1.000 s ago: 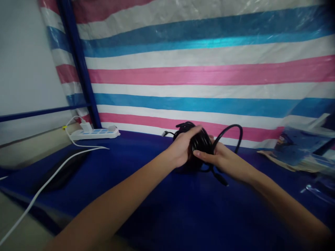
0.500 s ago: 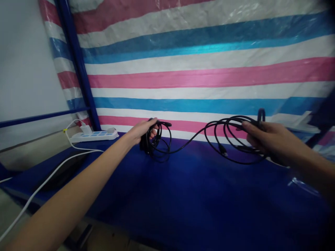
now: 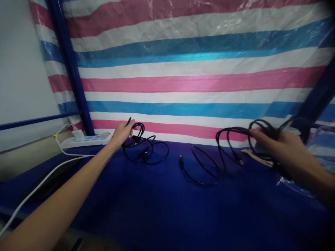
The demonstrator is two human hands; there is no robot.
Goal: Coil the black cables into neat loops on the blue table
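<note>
My left hand [image 3: 124,133] is closed on a bundle of thin black cables [image 3: 140,129] near the back of the blue table. Loops and plugs from this bundle hang down to the tabletop. On the right, my right hand [image 3: 277,148], blurred by motion, grips a second set of looped black cables [image 3: 227,129]. A length of black cable with a plug [image 3: 181,161] trails from that side across the table's middle. The two bundles now look apart from each other.
A white power strip [image 3: 85,140] with a white adapter [image 3: 77,133] lies at the back left, and a white cord [image 3: 39,188] runs forward from there. A dark flat object [image 3: 52,177] rests on the blue table [image 3: 146,202]. Clear plastic [image 3: 295,186] lies at the right.
My left hand has moved left with its bundle. The cable stretch that spanned both bundles has come free, and a plug end now lies on the table. My right hand's loops have shifted.
</note>
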